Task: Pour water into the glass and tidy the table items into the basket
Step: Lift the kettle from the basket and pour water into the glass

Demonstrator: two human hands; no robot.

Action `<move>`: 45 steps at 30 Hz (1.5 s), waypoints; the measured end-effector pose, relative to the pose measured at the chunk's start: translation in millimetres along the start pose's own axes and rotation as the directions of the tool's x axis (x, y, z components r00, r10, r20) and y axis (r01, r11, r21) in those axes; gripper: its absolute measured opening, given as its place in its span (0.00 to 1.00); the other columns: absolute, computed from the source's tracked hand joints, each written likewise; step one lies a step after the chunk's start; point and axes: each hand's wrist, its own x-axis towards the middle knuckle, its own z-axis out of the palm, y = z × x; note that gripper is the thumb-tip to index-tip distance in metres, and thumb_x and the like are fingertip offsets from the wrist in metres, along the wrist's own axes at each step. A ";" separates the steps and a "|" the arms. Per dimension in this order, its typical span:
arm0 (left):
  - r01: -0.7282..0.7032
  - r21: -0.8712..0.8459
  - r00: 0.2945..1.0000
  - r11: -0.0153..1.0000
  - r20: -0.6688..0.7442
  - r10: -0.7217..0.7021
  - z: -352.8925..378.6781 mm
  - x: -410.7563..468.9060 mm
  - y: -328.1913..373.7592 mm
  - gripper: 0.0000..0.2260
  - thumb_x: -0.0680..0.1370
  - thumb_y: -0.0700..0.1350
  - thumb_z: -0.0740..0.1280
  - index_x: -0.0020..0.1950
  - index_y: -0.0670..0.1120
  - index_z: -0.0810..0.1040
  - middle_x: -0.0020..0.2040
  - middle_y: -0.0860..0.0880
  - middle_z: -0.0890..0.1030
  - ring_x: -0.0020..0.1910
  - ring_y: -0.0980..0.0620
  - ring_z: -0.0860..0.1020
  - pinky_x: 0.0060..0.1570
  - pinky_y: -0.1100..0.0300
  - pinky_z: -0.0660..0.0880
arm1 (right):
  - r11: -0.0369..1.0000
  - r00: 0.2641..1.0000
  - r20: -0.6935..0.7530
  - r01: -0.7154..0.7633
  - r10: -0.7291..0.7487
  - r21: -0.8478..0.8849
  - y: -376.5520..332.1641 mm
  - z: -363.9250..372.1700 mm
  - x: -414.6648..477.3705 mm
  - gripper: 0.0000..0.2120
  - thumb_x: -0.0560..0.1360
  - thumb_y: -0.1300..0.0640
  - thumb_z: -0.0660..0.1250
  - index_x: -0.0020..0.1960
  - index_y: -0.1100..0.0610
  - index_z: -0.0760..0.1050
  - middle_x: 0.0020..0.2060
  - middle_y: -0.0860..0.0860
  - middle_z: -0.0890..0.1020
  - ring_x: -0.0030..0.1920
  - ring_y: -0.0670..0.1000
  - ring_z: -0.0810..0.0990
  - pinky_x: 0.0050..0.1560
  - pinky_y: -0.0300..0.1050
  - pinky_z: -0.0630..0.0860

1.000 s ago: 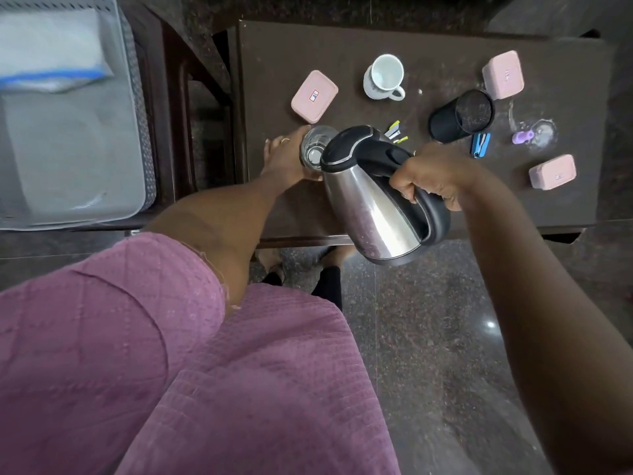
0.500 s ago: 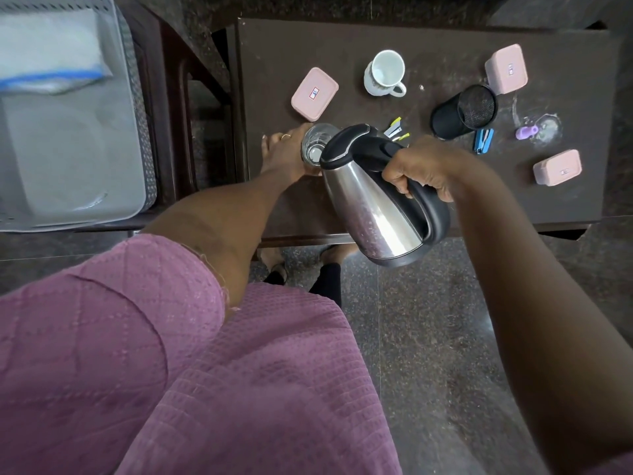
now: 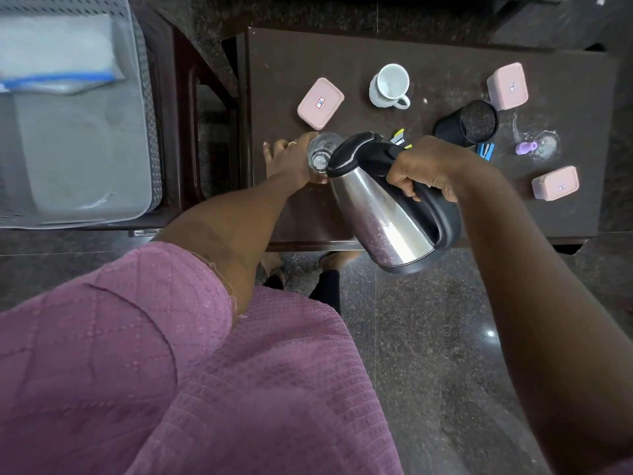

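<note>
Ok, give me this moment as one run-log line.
step: pour | right hand: grips kettle, tilted over glass | left hand: steadies glass on table | basket: table items not yet in

Mauve quilted, waffle-textured garment [image 3: 205,371] with frayed short sleeve [image 3: 144,296], ring [image 3: 292,143] on left hand [image 3: 291,162], bare forearms.

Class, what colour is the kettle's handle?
Black, on the kettle with its shiny steel body; head view, the only one.
</note>
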 end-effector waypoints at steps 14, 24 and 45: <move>0.058 -0.003 0.998 0.998 0.020 -0.058 -0.7 -4.3 5.3 0.39 0.66 0.56 0.75 0.71 0.59 0.58 0.69 0.49 0.72 0.74 0.44 0.55 0.73 0.41 0.40 | 1.000 1.000 -0.015 -0.020 0.020 -0.001 -1.0 -6.1 -6.9 0.07 0.53 0.70 0.60 0.22 0.62 0.63 0.16 0.54 0.63 0.16 0.51 0.61 0.25 0.32 0.59; 0.146 0.092 0.989 0.985 0.027 -0.149 -5.5 -8.6 13.1 0.37 0.64 0.63 0.72 0.68 0.63 0.60 0.70 0.52 0.71 0.75 0.42 0.54 0.66 0.31 0.32 | 0.999 1.000 -0.004 -0.013 0.013 -0.030 2.0 -12.4 -5.0 0.06 0.53 0.70 0.61 0.22 0.62 0.65 0.11 0.51 0.64 0.15 0.50 0.63 0.22 0.29 0.61; 0.216 -0.007 0.976 0.976 0.039 -0.215 5.9 -2.6 11.2 0.35 0.67 0.59 0.72 0.69 0.64 0.56 0.69 0.47 0.72 0.74 0.40 0.56 0.65 0.30 0.35 | 0.990 0.996 0.092 0.012 0.000 -0.138 -5.5 -17.2 -5.1 0.08 0.62 0.70 0.62 0.27 0.63 0.66 0.12 0.53 0.67 0.21 0.55 0.66 0.25 0.33 0.62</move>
